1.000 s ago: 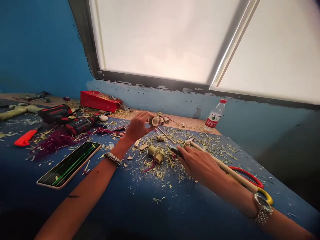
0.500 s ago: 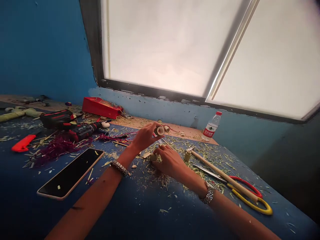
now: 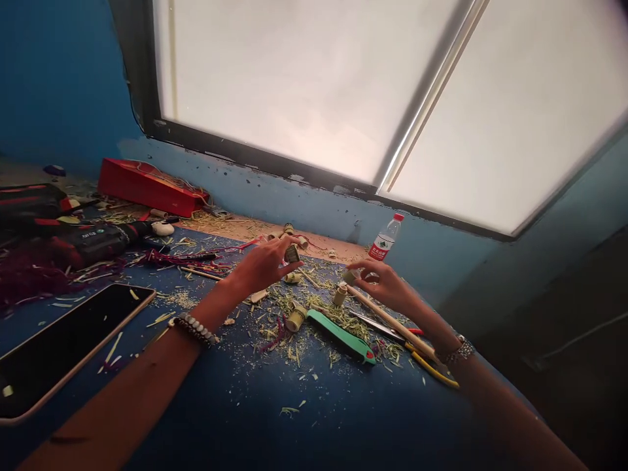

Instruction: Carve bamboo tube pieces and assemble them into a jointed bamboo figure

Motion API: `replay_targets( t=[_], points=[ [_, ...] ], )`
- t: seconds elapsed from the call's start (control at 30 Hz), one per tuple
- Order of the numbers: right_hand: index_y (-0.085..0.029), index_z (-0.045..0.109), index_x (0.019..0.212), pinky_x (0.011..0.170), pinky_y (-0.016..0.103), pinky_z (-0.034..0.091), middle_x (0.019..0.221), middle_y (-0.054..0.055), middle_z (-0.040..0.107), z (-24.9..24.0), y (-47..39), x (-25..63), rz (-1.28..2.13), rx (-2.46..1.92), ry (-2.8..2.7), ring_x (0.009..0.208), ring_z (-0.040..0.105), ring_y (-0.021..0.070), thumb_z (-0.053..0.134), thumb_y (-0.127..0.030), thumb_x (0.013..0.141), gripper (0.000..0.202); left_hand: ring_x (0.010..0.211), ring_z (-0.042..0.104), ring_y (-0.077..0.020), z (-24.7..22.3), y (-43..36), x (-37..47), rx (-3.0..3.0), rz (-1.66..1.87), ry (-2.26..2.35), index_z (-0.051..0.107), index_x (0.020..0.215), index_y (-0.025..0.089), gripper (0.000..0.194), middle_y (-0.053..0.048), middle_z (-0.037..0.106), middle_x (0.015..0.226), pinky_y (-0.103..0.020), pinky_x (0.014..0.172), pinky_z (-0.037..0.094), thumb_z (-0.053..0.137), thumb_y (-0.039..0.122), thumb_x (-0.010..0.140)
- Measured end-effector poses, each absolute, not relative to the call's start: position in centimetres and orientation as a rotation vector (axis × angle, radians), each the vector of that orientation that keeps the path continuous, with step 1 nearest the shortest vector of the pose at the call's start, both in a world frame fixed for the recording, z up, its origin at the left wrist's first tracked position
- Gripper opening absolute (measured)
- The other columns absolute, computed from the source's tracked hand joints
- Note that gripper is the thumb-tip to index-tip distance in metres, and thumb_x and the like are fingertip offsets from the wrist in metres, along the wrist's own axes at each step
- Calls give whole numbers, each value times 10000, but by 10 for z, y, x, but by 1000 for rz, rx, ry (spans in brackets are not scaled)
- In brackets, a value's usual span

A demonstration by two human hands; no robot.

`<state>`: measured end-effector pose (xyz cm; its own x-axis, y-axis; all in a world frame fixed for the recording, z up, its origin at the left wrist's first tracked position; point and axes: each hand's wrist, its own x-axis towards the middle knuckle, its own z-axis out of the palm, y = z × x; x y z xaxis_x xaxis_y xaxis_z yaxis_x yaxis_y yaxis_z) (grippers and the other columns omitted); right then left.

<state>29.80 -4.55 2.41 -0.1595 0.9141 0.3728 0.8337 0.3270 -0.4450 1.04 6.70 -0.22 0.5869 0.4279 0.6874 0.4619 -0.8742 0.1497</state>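
My left hand point(image 3: 260, 267) pinches a short bamboo section point(image 3: 292, 254) between thumb and fingers, held above the littered table. Off to the right, my right hand point(image 3: 387, 286) grips another small bamboo piece point(image 3: 350, 277) at its fingertips. Just below that piece, a bamboo section point(image 3: 340, 295) stands upright. Nearer to me lie another bamboo section point(image 3: 296, 319) and a green-handled tool point(image 3: 342, 337), whose blade I cannot make out. A wooden stick point(image 3: 392, 322) and scissors point(image 3: 383, 327) with red and yellow handles run beneath my right forearm and hand.
A phone point(image 3: 73, 350) lies at the left, with a power drill point(image 3: 98, 242) and purple strands point(image 3: 39, 278) behind it. A red box point(image 3: 152, 186) and a water bottle point(image 3: 385, 239) stand near the wall. Bamboo shavings point(image 3: 275, 301) litter the blue table point(image 3: 235, 412).
My right hand has lifted and moved right with its bamboo piece, uncovering the green-handled tool and a bamboo section. My left hand still holds its section, now turned. The view has shifted rightward.
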Motion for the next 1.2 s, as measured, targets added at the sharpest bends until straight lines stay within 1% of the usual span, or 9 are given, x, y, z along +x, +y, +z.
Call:
replay_targets(
  t=[0.13,0.27,0.4,0.57,0.77,0.93,1.1,1.2],
  points=[
    [-176,741,1083,763,344,536,1057,102,656,16,-40,298,199,-1550,-2131,808,623,171,611,-294,857,286,982,683,-281,-2,68,10,-2764,-1120,-778,581,1243,163,375,-130,727,1054,-367,833,498,575,405,957],
    [-157,744,1087,773,366,520,1055,117,680,13,-35,301,170,-1610,-2127,795,627,182,610,-271,856,291,971,669,-282,-3,68,10,-2789,-1034,-816,599,1227,167,371,-120,714,995,-358,812,491,578,420,957],
    [-151,738,1088,729,352,533,1051,122,706,13,-33,313,190,-1639,-2098,761,629,181,619,-335,859,318,985,652,-277,-3,68,10,-2794,-1015,-833,593,1242,180,369,-115,696,1020,-346,816,474,579,417,960],
    [-200,737,1113,738,342,572,1082,109,721,15,-34,316,269,-1611,-2063,837,674,204,611,-444,870,367,932,636,-262,0,66,9,-2837,-924,-842,590,1211,159,376,-112,689,972,-325,774,449,556,444,969],
    [-216,739,1095,729,337,593,1046,87,712,18,-43,305,314,-1553,-2066,810,668,194,631,-485,858,374,987,630,-278,-1,67,10,-2841,-893,-847,587,1220,155,398,-108,701,962,-332,811,434,581,453,955],
    [-218,711,1163,778,363,595,1112,105,662,20,-45,302,225,-1532,-2032,874,652,205,610,-456,881,383,981,630,-275,-2,66,10,-2837,-881,-867,587,1224,154,407,-113,699,966,-333,818,434,577,460,957],
    [-214,735,1111,754,363,601,1062,103,656,12,-40,305,194,-1525,-2076,814,658,192,621,-429,870,343,967,631,-271,0,66,9,-2833,-878,-884,590,1224,154,412,-113,699,958,-331,820,435,577,466,955],
    [-208,728,1120,736,351,606,1066,106,660,4,-38,307,199,-1516,-2107,797,658,184,608,-419,879,342,973,633,-266,-1,67,9,-2850,-888,-870,593,1210,160,398,-106,702,962,-329,832,436,577,465,955]
  ],
)
